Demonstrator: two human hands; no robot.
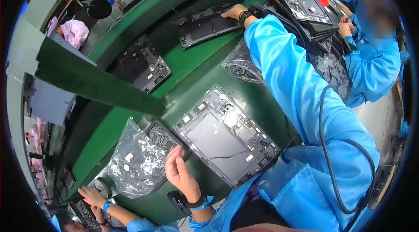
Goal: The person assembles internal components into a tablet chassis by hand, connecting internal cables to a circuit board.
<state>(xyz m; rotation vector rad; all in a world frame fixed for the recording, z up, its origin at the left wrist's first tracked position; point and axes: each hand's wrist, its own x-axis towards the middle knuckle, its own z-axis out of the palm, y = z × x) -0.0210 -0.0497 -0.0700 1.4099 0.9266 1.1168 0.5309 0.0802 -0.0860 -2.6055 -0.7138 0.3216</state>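
My right arm stretches far forward, and my right hand (236, 12) grips the right end of a dark laptop chassis (205, 24) on the green conveyor belt. That chassis lies slightly tilted, its circuit parts along the far side. My left hand (181, 175) is raised with fingers loosely bent and apart, holding nothing. It is beside the left edge of another opened laptop chassis (214, 142), which lies in front of me with its boards and a black cable showing. Left of that hand is a clear plastic bag (137, 162) of small dark parts.
Stacked laptop chassis (301, 0) rise at the far right, near a co-worker in a blue smock (377, 61). Another chassis (146, 64) lies on the belt behind a green post (96, 77). A second bag of parts (242, 64) sits beneath my right arm. Another person's hand (92, 196) is at lower left.
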